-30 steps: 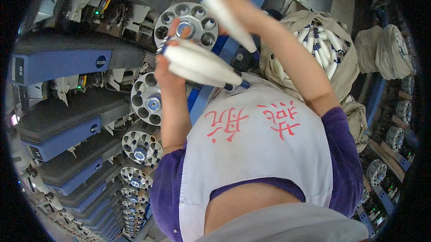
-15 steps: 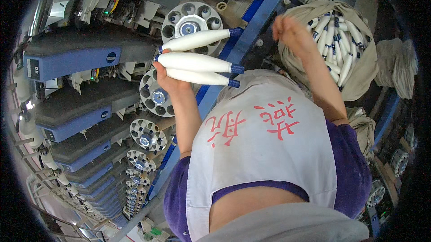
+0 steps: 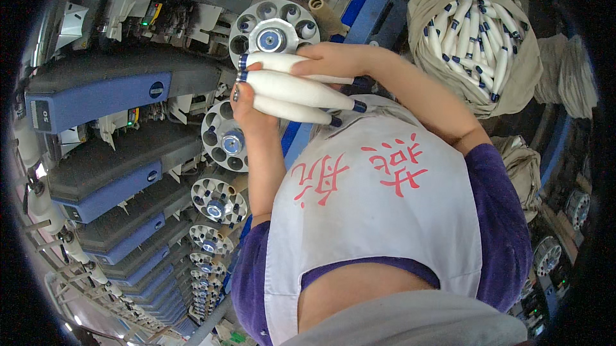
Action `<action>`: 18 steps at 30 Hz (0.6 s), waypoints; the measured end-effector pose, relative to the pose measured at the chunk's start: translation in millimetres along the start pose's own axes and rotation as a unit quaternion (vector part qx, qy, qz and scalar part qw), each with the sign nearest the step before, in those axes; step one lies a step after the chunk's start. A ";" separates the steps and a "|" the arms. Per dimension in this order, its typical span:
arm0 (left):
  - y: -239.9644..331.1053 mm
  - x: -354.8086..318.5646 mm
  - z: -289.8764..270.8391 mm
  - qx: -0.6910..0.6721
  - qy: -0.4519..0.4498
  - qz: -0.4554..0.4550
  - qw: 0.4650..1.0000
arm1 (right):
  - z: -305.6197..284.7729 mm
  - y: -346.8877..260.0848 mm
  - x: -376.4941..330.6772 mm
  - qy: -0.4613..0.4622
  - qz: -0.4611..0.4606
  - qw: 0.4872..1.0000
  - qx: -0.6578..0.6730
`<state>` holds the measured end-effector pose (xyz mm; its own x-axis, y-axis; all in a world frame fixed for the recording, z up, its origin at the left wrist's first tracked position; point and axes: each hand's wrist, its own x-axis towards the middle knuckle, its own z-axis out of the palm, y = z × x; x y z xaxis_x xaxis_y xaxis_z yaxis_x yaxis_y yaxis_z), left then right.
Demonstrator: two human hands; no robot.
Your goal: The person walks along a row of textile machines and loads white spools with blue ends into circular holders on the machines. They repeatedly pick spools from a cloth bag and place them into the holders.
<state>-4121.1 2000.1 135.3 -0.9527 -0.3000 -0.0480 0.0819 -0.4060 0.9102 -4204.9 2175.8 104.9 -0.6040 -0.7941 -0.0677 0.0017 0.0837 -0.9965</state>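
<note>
Three yarn bobbins (image 3: 298,89), wound with white yarn on dark blue tubes, lie side by side across my left hand (image 3: 247,103). That hand is closed around their left ends, with the thumb up against the tube tips. Over the far bobbin reaches my right hand (image 3: 330,60), its fingers closed on the middle of the yarn. Part of this bobbin is hidden under the hand. Just behind the bobbins stands a round magazine (image 3: 270,40) with a ring of pockets, some holding bobbins upright. A second round magazine (image 3: 230,142) is left of my left wrist.
An open cloth sack (image 3: 513,99) full of white bobbins is at the far right. A row of blue and black machine units (image 3: 96,92) runs down the left side. A blue rail (image 3: 369,15) passes behind my hands. A brown tube (image 3: 325,15) lies near the magazine.
My right hand has moved left from beside the sack and onto the far bobbin. The bobbins in my left hand have shifted slightly right, their right ends tipping a little nearer to me.
</note>
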 end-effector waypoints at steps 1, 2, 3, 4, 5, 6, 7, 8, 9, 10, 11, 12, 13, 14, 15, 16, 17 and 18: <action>-0.1 0.6 -4.1 -0.032 -0.011 -0.016 0.999 | -9.3 1.7 -12.6 -0.054 0.078 0.995 0.037; -0.9 0.0 -7.8 -0.064 -0.002 -0.026 0.998 | -19.1 3.4 -27.5 -0.121 0.121 0.980 0.097; -2.2 -0.4 -11.2 -0.088 0.019 -0.035 0.995 | -26.7 4.8 -42.6 -0.117 0.182 0.968 0.123; -3.7 -0.4 -13.8 -0.123 0.024 -0.048 0.991 | -32.9 6.6 -57.0 -0.142 0.175 0.955 0.193; -5.3 -0.6 -15.9 -0.121 0.052 -0.055 0.990 | -34.5 10.1 -68.3 -0.119 0.195 0.945 0.235; -7.5 0.5 -16.3 -0.123 0.040 -0.055 0.990 | -33.3 14.1 -78.7 -0.113 0.181 0.930 0.299; -9.7 1.9 -15.7 -0.122 0.035 -0.060 0.990 | -28.5 19.8 -86.0 -0.116 0.171 0.909 0.363; -11.5 4.3 -13.6 -0.116 0.063 -0.076 0.988 | -23.7 26.4 -89.7 -0.091 0.125 0.899 0.411; -13.8 5.4 -10.3 -0.125 0.088 -0.074 0.985 | -19.9 34.1 -92.5 -0.079 0.080 0.884 0.454; -14.6 8.5 -7.0 -0.126 0.078 -0.059 0.987 | -16.6 42.1 -93.7 -0.090 0.003 0.860 0.503; -15.4 11.3 -2.6 -0.132 0.097 -0.055 0.985 | -18.0 49.4 -95.3 -0.063 -0.028 0.829 0.556; -15.2 13.1 0.8 -0.144 0.117 -0.057 0.981 | -21.4 56.1 -97.2 0.005 -0.029 0.857 0.515; -14.7 14.9 4.8 -0.145 0.130 -0.055 0.979 | -28.9 60.1 -99.4 0.059 -0.046 0.875 0.478; -13.5 15.7 7.5 -0.153 0.142 -0.058 0.976 | -39.6 62.0 -102.9 0.108 -0.030 0.892 0.438; -12.1 16.1 10.0 -0.165 0.137 -0.056 0.975 | -52.9 60.0 -106.0 0.146 -0.058 0.894 0.420; -11.1 15.6 12.0 -0.158 0.135 -0.046 0.977 | -65.0 54.8 -108.7 0.202 -0.142 0.901 0.357; -9.9 14.5 13.1 -0.154 0.116 -0.033 0.981 | -75.9 45.9 -109.3 0.234 -0.212 0.850 0.421; -9.5 13.5 14.6 -0.150 0.109 -0.021 0.983 | -82.9 34.3 -107.7 0.258 -0.269 0.803 0.466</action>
<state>-4139.0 2012.5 132.0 -0.8748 -0.4414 -0.1999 0.1567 -0.6481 0.7453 -4205.9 2314.1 82.1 -0.9662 -0.1902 0.1739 0.0811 -0.8650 -0.4952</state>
